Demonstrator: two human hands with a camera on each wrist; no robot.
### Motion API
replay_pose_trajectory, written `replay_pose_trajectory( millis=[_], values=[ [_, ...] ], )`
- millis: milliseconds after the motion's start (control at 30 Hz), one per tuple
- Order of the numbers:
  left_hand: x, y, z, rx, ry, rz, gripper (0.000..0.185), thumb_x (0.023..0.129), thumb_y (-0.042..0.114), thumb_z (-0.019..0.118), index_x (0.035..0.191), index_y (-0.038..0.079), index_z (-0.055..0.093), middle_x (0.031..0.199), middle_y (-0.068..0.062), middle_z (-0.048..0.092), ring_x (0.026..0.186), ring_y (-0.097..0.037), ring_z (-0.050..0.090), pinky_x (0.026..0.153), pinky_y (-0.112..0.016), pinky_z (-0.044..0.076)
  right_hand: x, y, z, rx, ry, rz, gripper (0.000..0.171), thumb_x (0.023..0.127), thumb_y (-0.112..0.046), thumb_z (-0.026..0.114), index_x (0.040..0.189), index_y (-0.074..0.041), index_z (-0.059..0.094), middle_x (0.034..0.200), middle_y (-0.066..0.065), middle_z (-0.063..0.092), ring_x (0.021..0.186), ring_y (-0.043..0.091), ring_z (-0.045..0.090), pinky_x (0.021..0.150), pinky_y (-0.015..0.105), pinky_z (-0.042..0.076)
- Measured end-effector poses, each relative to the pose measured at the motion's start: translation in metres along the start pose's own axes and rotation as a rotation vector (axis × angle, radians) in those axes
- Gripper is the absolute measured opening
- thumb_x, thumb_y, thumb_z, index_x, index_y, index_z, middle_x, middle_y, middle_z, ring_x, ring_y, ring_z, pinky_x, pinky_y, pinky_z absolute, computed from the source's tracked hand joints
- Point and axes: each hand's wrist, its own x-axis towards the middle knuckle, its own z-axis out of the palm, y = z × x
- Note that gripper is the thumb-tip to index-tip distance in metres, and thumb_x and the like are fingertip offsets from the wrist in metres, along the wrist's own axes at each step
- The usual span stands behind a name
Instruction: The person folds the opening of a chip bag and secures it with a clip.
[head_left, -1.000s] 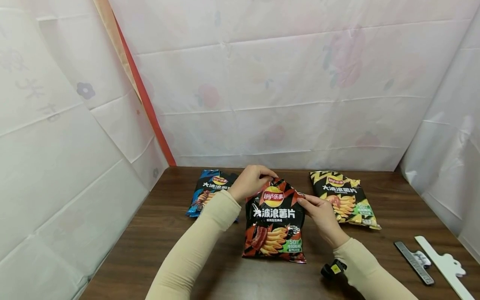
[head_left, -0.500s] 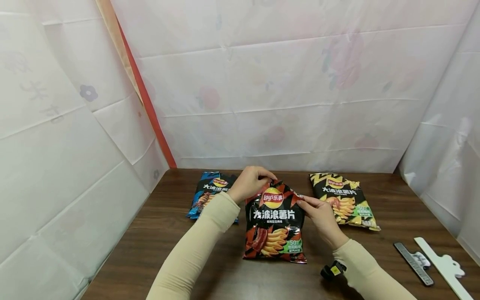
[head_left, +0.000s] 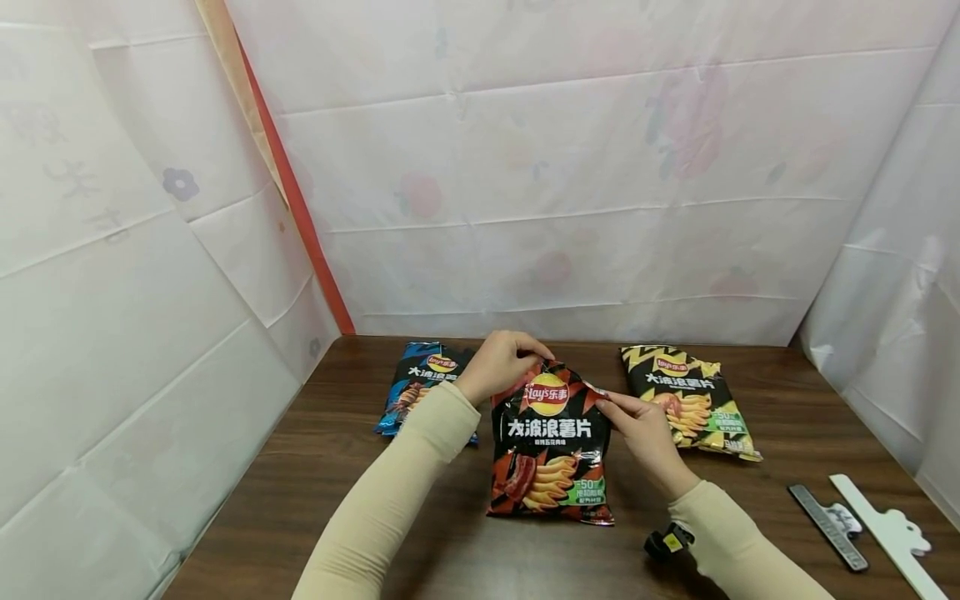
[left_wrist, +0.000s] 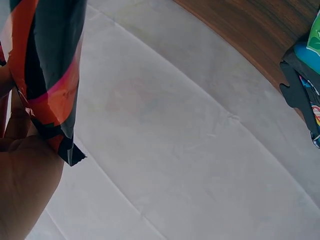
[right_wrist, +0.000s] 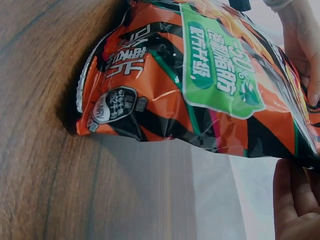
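A red and black bag of potato chips (head_left: 551,446) stands nearly upright over the table's middle, its printed front towards me. My left hand (head_left: 498,367) pinches its top left corner. At the upper right edge, the thumb and fingers of my right hand (head_left: 647,435) pinch the bag. In the left wrist view the bag's folded top corner (left_wrist: 52,100) lies against the left palm. Seen from the right wrist, the bag's lower front (right_wrist: 165,95) is bulging, and its bottom edge is at the tabletop. Some fingers are hidden behind the bag.
A blue chip bag (head_left: 408,387), partly behind my left arm, lies at the back left; a dark scalloped piece (left_wrist: 295,90) sits at it. A yellow chip bag (head_left: 686,404) lies back right. A grey clip (head_left: 827,525) and a longer white clip (head_left: 885,529) lie front right.
Both hands keep their hold on the red bag, with almost no movement. The whole head view shifts very slightly.
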Motion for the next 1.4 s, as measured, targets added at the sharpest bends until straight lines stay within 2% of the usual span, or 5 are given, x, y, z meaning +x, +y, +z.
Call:
replay_pose_trajectory(
  millis=[600, 767, 867, 1167, 1400],
  values=[
    [0.001, -0.001, -0.003, -0.006, -0.021, -0.023, 0.026, 0.100, 0.008, 0.053, 0.104, 0.015, 0.077, 0.115, -0.006, 0.071, 0.040, -0.008, 0.032, 0.045, -0.021, 0.032, -0.001, -0.002, 0.002, -0.010, -0.018, -0.079, 0.036, 0.099, -0.020, 0.060, 0.127, 0.003, 0.064, 0.125, 0.024, 0.064, 0.094, -0.008, 0.064, 0.079, 0.016, 0.053],
    [0.002, -0.001, -0.003, 0.002, -0.052, -0.028, 0.022, 0.100, 0.011, 0.055, 0.107, 0.015, 0.076, 0.101, -0.003, 0.072, 0.041, -0.008, 0.036, 0.046, -0.022, 0.035, -0.001, -0.002, 0.003, -0.003, -0.015, -0.078, 0.034, 0.099, -0.017, 0.060, 0.126, 0.004, 0.064, 0.123, 0.025, 0.064, 0.092, -0.008, 0.065, 0.078, 0.016, 0.053],
    [0.003, 0.001, -0.004, 0.014, -0.075, -0.022, 0.020, 0.099, 0.015, 0.057, 0.110, 0.015, 0.075, 0.094, -0.002, 0.072, 0.047, -0.008, 0.046, 0.051, -0.023, 0.040, -0.001, -0.002, 0.003, -0.007, -0.012, -0.078, 0.035, 0.099, -0.019, 0.060, 0.126, 0.004, 0.064, 0.124, 0.025, 0.064, 0.092, -0.008, 0.064, 0.078, 0.016, 0.053],
    [0.006, 0.008, -0.006, 0.077, -0.099, -0.023, 0.027, 0.100, 0.032, 0.057, 0.115, 0.016, 0.073, 0.105, 0.002, 0.073, 0.078, -0.005, 0.063, 0.073, -0.027, 0.051, -0.002, -0.001, 0.003, -0.026, 0.003, -0.095, 0.035, 0.099, -0.018, 0.059, 0.125, 0.004, 0.064, 0.123, 0.026, 0.064, 0.091, -0.009, 0.064, 0.077, 0.016, 0.053],
    [0.013, 0.017, -0.001, 0.167, -0.082, -0.054, 0.040, 0.102, 0.045, 0.049, 0.105, 0.016, 0.076, 0.079, -0.001, 0.070, 0.060, -0.009, 0.057, 0.063, -0.027, 0.047, -0.002, 0.000, 0.002, -0.036, -0.001, -0.113, 0.035, 0.099, -0.018, 0.059, 0.125, 0.005, 0.065, 0.124, 0.025, 0.064, 0.094, -0.009, 0.063, 0.079, 0.015, 0.053]
  ],
)
